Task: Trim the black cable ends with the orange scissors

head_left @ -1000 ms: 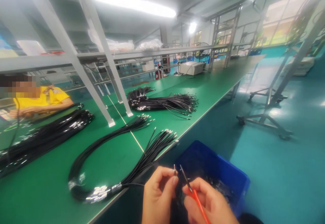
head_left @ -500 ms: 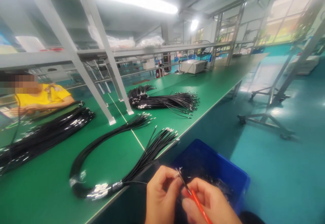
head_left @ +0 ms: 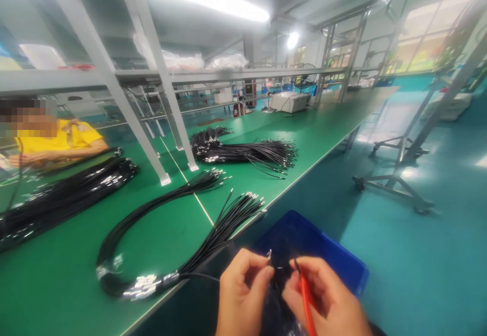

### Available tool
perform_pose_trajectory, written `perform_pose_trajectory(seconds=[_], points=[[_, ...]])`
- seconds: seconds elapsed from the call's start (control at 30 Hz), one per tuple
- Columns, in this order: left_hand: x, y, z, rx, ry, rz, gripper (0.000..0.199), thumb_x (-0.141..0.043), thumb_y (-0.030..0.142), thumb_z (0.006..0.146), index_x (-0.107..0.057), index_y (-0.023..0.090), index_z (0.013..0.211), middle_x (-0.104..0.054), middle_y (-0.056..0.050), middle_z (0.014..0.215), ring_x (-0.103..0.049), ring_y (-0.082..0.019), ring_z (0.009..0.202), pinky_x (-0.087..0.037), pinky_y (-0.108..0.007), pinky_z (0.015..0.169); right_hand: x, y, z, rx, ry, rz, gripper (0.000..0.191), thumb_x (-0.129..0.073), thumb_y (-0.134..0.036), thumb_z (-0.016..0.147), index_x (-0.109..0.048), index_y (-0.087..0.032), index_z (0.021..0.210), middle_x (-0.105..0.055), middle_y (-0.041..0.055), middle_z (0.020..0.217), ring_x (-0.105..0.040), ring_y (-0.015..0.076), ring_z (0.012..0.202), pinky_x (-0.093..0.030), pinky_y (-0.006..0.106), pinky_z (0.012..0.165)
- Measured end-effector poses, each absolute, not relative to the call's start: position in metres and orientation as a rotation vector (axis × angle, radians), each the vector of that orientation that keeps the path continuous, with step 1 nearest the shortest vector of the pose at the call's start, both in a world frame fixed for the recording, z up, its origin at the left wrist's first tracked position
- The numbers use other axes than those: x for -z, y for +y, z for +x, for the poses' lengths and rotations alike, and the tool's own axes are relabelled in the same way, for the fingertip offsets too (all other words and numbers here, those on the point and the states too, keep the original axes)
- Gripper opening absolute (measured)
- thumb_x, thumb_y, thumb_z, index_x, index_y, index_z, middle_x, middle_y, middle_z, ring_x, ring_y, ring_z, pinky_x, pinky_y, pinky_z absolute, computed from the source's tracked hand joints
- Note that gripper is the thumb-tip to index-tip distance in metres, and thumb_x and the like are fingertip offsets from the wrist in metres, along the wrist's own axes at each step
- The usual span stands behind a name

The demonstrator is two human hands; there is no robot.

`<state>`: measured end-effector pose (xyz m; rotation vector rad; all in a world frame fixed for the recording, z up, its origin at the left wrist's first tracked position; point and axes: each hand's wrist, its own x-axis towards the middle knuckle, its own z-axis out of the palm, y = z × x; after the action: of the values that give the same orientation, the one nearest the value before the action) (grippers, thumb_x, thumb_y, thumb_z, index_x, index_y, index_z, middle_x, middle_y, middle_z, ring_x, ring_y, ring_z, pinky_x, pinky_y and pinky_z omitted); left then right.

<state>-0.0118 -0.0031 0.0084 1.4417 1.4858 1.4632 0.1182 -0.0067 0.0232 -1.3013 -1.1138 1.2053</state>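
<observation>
Near the bottom centre, my left hand pinches the end of a black cable, whose stripped pale tip sticks up above the thumb and finger. To its right, my right hand is closed on a red-handled tool; the tool's dark tip is partly covered by the fingers and stands apart from the cable end. A curved bundle of black cables with pale tips lies on the green table, and one cable runs from it towards my left hand.
Below my hands stands a blue bin with dark scraps. More black cable bundles lie farther back and at the left. Metal shelf posts rise from the table. A person in yellow sits at the left; a wheeled stand is at the right.
My right hand has moved slightly right with the red-handled tool, and its tip has come away from the cable end. My left hand has stayed nearly in place.
</observation>
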Motion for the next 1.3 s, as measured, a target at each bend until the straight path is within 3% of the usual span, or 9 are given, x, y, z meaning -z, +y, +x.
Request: perform_pose_trajectory(seconds=[0.1, 0.27, 0.5, 0.67, 0.87, 1.03, 1.3], points=[[-0.011, -0.004, -0.011, -1.414, 1.462, 1.465, 0.011, -0.062, 0.022, 0.076, -0.066, 0.018, 0.066, -0.064, 0.0, 0.063, -0.059, -0.016, 0.058, -0.047, -0.023, 0.056, -0.024, 0.004, 0.11, -1.043, -1.036, -1.207, 0.028, -0.072, -0.031, 0.063, -0.059, -0.024, 0.087, -0.068, 0.0019, 0.079, -0.064, 0.0198, 0.071, -0.051, 0.028, 0.067], [-0.01, -0.009, -0.006, -1.435, 1.455, 1.41, 0.012, -0.062, 0.02, 0.074, -0.065, 0.017, 0.062, -0.061, 0.0, 0.061, -0.057, -0.015, 0.056, -0.044, -0.021, 0.055, -0.021, 0.015, 0.097, -1.031, -1.111, -1.163, 0.02, -0.069, -0.028, 0.071, -0.057, -0.023, 0.087, -0.065, 0.0, 0.072, -0.063, 0.0176, 0.065, -0.051, 0.026, 0.06], [-0.005, -0.01, -0.004, -1.467, 1.389, 1.13, 0.018, -0.067, 0.028, 0.073, -0.062, 0.016, 0.06, -0.063, -0.001, 0.059, -0.058, -0.017, 0.06, -0.046, -0.024, 0.058, -0.014, 0.004, 0.087, -1.354, -0.804, -1.029, 0.031, -0.075, -0.024, 0.064, -0.055, -0.024, 0.087, -0.065, -0.0023, 0.073, -0.064, 0.0176, 0.072, -0.053, 0.028, 0.07], [-0.009, -0.007, -0.013, -1.347, 1.282, 1.101, 0.011, -0.069, 0.021, 0.071, -0.063, 0.015, 0.063, -0.067, -0.002, 0.063, -0.06, -0.017, 0.062, -0.047, -0.024, 0.061, -0.01, 0.004, 0.093, -1.471, -0.7, -0.963, 0.037, -0.079, -0.025, 0.059, -0.056, -0.025, 0.088, -0.065, -0.0028, 0.075, -0.064, 0.0183, 0.077, -0.051, 0.026, 0.069], [-0.014, -0.006, -0.012, -1.372, 1.382, 1.242, 0.01, -0.065, 0.017, 0.071, -0.061, 0.017, 0.062, -0.062, 0.001, 0.059, -0.057, -0.015, 0.057, -0.044, -0.022, 0.055, -0.022, -0.001, 0.113, -1.493, -0.793, -0.991, 0.035, -0.08, -0.037, 0.063, -0.061, -0.024, 0.089, -0.065, -0.0016, 0.072, -0.055, 0.0126, 0.059, -0.042, 0.021, 0.054], [-0.017, -0.007, -0.012, -1.392, 1.521, 1.439, 0.012, -0.062, 0.018, 0.074, -0.059, 0.019, 0.062, -0.058, 0.002, 0.058, -0.054, -0.014, 0.054, -0.042, -0.021, 0.052, -0.019, 0.005, 0.13, -1.73, -0.797, -0.888, 0.038, -0.084, -0.038, 0.058, -0.063, -0.021, 0.084, -0.063, -0.0006, 0.067, -0.047, 0.0087, 0.049, -0.036, 0.019, 0.047], [-0.004, -0.01, 0.004, -1.573, 1.692, 1.84, 0.016, -0.054, 0.013, 0.081, -0.058, 0.021, 0.068, -0.054, 0.001, 0.062, -0.052, -0.013, 0.055, -0.039, -0.022, 0.053, -0.017, 0.009, 0.135, -1.63, -0.579, -0.879, 0.027, -0.08, -0.028, 0.064, -0.065, -0.021, 0.086, -0.063, -0.001, 0.066, -0.048, 0.0091, 0.053, -0.041, 0.019, 0.053]])
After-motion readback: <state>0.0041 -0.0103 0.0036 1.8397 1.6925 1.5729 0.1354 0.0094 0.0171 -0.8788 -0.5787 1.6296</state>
